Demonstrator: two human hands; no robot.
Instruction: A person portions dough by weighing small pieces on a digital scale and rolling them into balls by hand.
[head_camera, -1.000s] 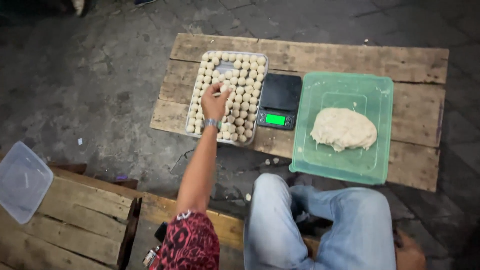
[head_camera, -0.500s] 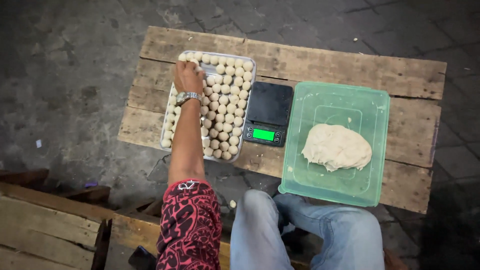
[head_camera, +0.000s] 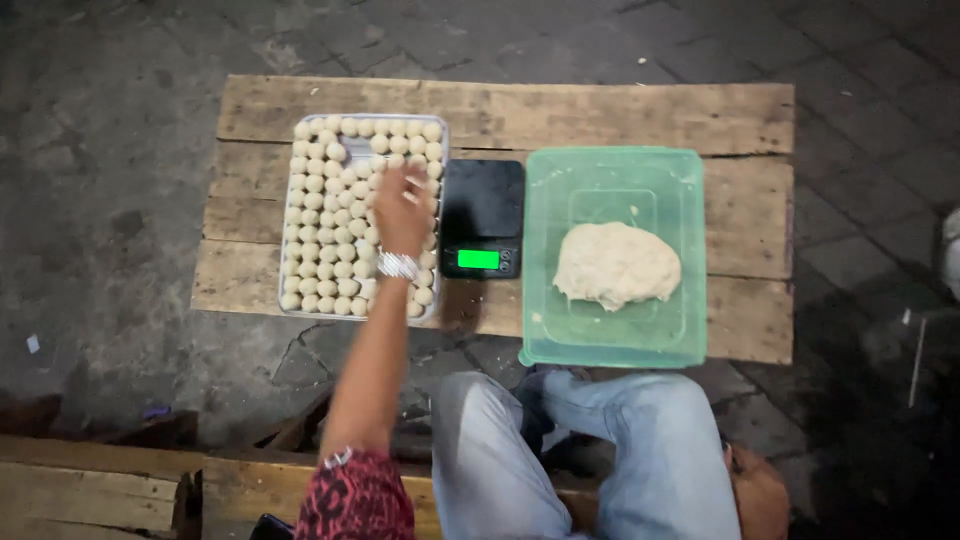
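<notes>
Dough balls: small pale dough balls (head_camera: 325, 215) are sitting in tight rows in a shallow metal tray (head_camera: 286, 300) at the left of the worktop (head_camera: 600, 112), a low one of rough wooden planks.
Left hand: the left hand (head_camera: 400, 212) is hanging over the tray's right-hand rows, fingers loosely bent; whether it is gripping a ball cannot be told. A metal watch (head_camera: 397, 265) is showing at the wrist.
Change: half a second ago this hand was reaching toward the tray's far left corner; it is now drawing back nearer the middle, toward the scale.
Right hand: the right hand (head_camera: 758, 492) is resting low beside the knee, its grip too dark to tell.
Scale: a black digital scale (head_camera: 482, 215) with a lit green display is standing just beside the tray.
Dough: a lump of dough (head_camera: 616, 264) is lying in a green plastic tub (head_camera: 610, 170) to the right.
</notes>
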